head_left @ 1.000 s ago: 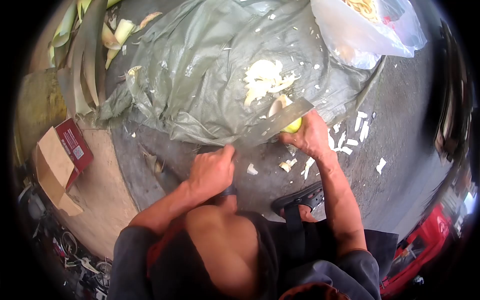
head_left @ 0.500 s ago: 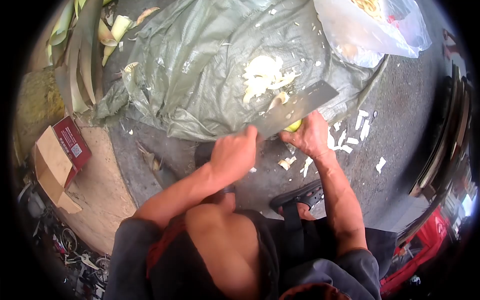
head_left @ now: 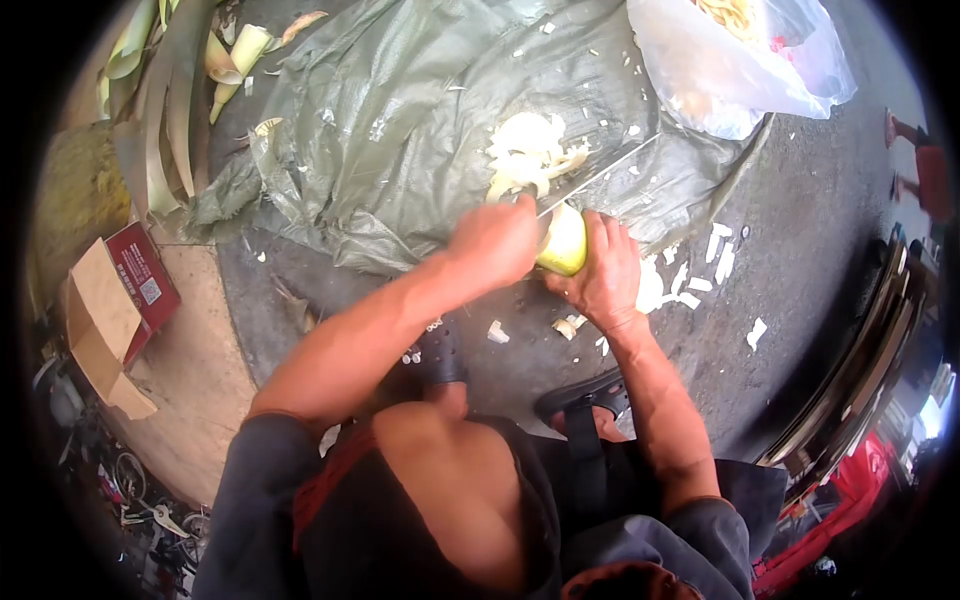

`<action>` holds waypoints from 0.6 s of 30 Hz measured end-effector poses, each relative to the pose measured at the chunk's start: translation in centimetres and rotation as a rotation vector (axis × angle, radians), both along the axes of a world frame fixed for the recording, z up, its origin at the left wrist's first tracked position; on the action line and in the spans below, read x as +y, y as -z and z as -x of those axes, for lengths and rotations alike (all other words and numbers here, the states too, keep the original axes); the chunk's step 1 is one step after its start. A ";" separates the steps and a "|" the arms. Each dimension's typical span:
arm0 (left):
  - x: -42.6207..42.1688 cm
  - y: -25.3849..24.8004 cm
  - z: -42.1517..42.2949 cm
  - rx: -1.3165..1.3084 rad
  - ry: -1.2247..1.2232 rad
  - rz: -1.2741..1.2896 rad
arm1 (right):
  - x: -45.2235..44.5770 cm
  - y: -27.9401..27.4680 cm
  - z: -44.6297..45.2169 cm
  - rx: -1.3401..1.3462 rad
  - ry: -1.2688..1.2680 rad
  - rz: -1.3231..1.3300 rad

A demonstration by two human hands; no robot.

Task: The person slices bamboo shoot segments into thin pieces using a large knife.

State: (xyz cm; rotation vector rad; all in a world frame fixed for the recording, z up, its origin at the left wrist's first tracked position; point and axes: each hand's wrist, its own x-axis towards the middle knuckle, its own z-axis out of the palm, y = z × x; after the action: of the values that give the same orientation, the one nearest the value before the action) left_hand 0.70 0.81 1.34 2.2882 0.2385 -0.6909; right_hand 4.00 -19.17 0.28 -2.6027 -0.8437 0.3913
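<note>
My left hand (head_left: 492,238) is closed around the handle of a cleaver (head_left: 610,172), whose blade is seen nearly edge-on and points away to the upper right. Fingers of my right hand (head_left: 610,268) wrap the right side of a yellow-green bamboo shoot (head_left: 564,245), with its pale end up against the cleaver's blade. Whether the edge has entered the bamboo shoot cannot be told. Just beyond the blade, a heap of pale slices (head_left: 525,145) lies on a grey-green plastic sheet (head_left: 390,130).
A clear plastic bag (head_left: 720,75) with yellowish strips stands at upper right. White scraps (head_left: 690,280) litter the ground beside my right hand. Long husks (head_left: 165,110) lie at upper left, above an opened cardboard box (head_left: 105,315). Flat boards (head_left: 860,360) are stacked at far right; someone's legs (head_left: 903,155) show beyond.
My left hand has moved up and right, and the cleaver has turned from showing its flat face to nearly edge-on. More of the bamboo shoot shows. Legs have appeared at far right.
</note>
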 end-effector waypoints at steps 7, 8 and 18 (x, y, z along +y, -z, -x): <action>2.0 0.5 0.2 -0.048 -0.054 0.050 | -0.5 -2.5 -2.9 0.412 -0.016 0.119; 2.4 0.9 0.3 -0.094 -0.077 0.053 | -0.6 -3.0 -3.4 0.449 -0.003 0.141; 4.0 -3.5 8.8 -0.213 -0.027 0.006 | -1.6 -1.2 -3.1 0.045 -0.010 0.110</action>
State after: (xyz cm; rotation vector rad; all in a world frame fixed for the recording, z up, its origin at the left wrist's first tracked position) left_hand -8.08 4.82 4.85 2.3269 0.1660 -0.4286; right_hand 7.13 -20.78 1.46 -2.6799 -0.8425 0.5105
